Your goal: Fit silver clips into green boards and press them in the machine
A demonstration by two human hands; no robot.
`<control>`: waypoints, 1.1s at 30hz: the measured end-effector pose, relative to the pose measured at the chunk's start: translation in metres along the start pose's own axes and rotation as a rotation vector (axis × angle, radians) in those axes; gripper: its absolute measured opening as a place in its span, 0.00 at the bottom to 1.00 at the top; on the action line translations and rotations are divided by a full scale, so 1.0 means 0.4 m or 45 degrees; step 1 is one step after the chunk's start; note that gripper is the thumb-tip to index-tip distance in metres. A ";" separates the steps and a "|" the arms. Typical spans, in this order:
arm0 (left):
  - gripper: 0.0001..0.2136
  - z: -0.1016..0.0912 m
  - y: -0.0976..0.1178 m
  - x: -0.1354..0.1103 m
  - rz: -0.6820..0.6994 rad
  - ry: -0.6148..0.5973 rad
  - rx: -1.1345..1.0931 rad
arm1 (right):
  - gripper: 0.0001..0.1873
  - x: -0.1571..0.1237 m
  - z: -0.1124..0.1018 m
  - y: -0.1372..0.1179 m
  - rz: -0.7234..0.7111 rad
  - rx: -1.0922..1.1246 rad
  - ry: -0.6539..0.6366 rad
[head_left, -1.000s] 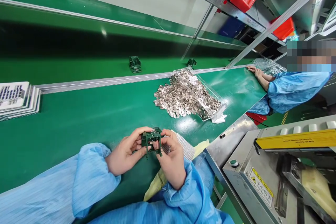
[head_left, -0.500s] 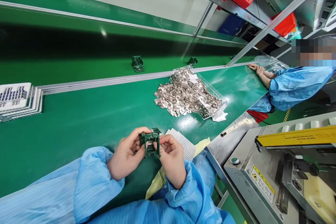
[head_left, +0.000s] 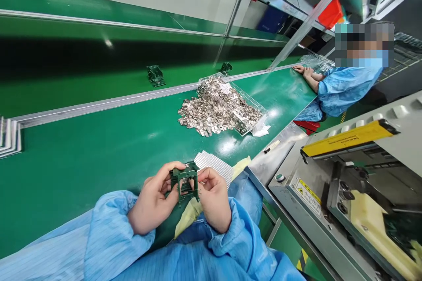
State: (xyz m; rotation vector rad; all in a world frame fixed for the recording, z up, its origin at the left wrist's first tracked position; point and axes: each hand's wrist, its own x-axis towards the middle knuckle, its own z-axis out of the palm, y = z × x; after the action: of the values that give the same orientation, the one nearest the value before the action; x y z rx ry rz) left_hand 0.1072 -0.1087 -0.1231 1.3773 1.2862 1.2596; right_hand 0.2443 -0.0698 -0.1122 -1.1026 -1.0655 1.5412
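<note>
Left hand (head_left: 151, 202) and right hand (head_left: 214, 199) — fingers (head_left: 168, 174) closed, both gripping a dark-green slotted circuit-board frame (head_left: 184, 172) at 6 o'clock — perforated silver sheet (head_left: 213, 166) just beside it at 1 o'clock

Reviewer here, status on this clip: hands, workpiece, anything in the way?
Left hand and right hand holding green circuit-board assembly. Silver gridded sheet just beyond, on green bench. Yellow cloth below the hands.

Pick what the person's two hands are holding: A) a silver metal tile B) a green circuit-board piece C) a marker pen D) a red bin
B: the left hand and right hand grip the green circuit-board piece between them.
</note>
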 end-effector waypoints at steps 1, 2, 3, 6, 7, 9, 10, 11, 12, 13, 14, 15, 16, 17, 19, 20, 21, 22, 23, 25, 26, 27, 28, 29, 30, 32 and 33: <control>0.12 0.007 0.002 -0.002 0.016 -0.015 0.025 | 0.14 -0.007 -0.008 -0.002 -0.005 0.019 0.016; 0.12 0.016 0.005 -0.004 0.036 -0.031 0.050 | 0.15 -0.015 -0.017 -0.005 -0.011 0.038 0.036; 0.13 0.027 0.007 -0.006 0.059 -0.048 0.071 | 0.15 -0.025 -0.027 -0.010 -0.020 0.055 0.056; 0.15 0.067 0.017 -0.012 0.125 -0.147 0.065 | 0.14 -0.064 -0.070 -0.024 -0.073 0.068 0.101; 0.15 0.081 0.020 -0.012 0.129 -0.204 0.038 | 0.13 -0.077 -0.091 -0.027 -0.096 0.053 0.106; 0.16 0.107 0.025 -0.005 0.117 -0.309 -0.021 | 0.10 -0.100 -0.143 -0.022 -0.132 0.016 0.120; 0.16 0.119 0.025 0.005 0.114 -0.330 -0.042 | 0.09 -0.107 -0.173 -0.014 -0.146 0.001 0.148; 0.16 0.130 0.024 0.021 0.123 -0.319 -0.057 | 0.09 -0.111 -0.205 -0.001 -0.156 -0.007 0.199; 0.16 0.142 0.021 0.042 0.139 -0.277 -0.066 | 0.10 -0.109 -0.237 0.016 -0.158 -0.012 0.269; 0.15 0.153 0.015 0.069 0.160 -0.224 -0.073 | 0.12 -0.104 -0.266 0.036 -0.143 -0.015 0.340; 0.15 0.165 0.007 0.099 0.181 -0.173 -0.079 | 0.14 -0.096 -0.290 0.057 -0.107 -0.020 0.392; 0.15 0.178 -0.003 0.130 0.195 -0.135 -0.086 | 0.17 -0.086 -0.308 0.078 -0.056 -0.027 0.408; 0.15 0.192 -0.015 0.160 0.200 -0.118 -0.097 | 0.20 -0.076 -0.318 0.096 0.000 -0.033 0.381; 0.16 0.205 -0.027 0.187 0.194 -0.119 -0.111 | 0.22 -0.066 -0.320 0.112 0.047 -0.036 0.319; 0.17 0.230 -0.050 0.225 0.182 -0.135 -0.158 | 0.24 -0.055 -0.307 0.131 0.071 -0.039 0.174; 0.17 0.239 -0.059 0.234 0.174 -0.143 -0.182 | 0.23 -0.054 -0.295 0.136 0.050 -0.038 0.127; 0.17 0.246 -0.065 0.238 0.168 -0.154 -0.199 | 0.22 -0.055 -0.282 0.139 0.024 -0.037 0.102; 0.17 0.251 -0.068 0.237 0.164 -0.157 -0.206 | 0.21 -0.057 -0.271 0.141 0.001 -0.033 0.097; 0.17 0.254 -0.069 0.233 0.161 -0.157 -0.203 | 0.20 -0.060 -0.262 0.144 -0.015 -0.025 0.105; 0.18 0.255 -0.065 0.223 0.147 -0.162 -0.190 | 0.19 -0.064 -0.252 0.155 -0.032 -0.004 0.132; 0.18 0.253 -0.063 0.219 0.137 -0.168 -0.184 | 0.19 -0.065 -0.250 0.164 -0.041 0.003 0.146; 0.18 0.252 -0.061 0.216 0.129 -0.175 -0.178 | 0.19 -0.066 -0.250 0.173 -0.056 0.008 0.161; 0.18 0.250 -0.059 0.215 0.120 -0.184 -0.172 | 0.19 -0.066 -0.250 0.184 -0.075 0.010 0.169; 0.18 0.249 -0.057 0.215 0.111 -0.197 -0.163 | 0.19 -0.065 -0.251 0.194 -0.096 0.008 0.171; 0.18 0.248 -0.056 0.215 0.107 -0.205 -0.151 | 0.18 -0.065 -0.253 0.203 -0.119 -0.002 0.169; 0.17 0.246 -0.055 0.216 0.109 -0.215 -0.130 | 0.17 -0.067 -0.257 0.216 -0.177 -0.069 0.157; 0.16 0.245 -0.054 0.216 0.107 -0.220 -0.122 | 0.17 -0.068 -0.260 0.220 -0.209 -0.127 0.155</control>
State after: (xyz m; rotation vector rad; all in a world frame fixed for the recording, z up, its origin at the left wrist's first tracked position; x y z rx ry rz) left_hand 0.1981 -0.0154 -0.1473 1.4498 1.0470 1.2139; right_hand 0.3321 -0.0998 -0.2153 -1.1326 -1.1303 1.2879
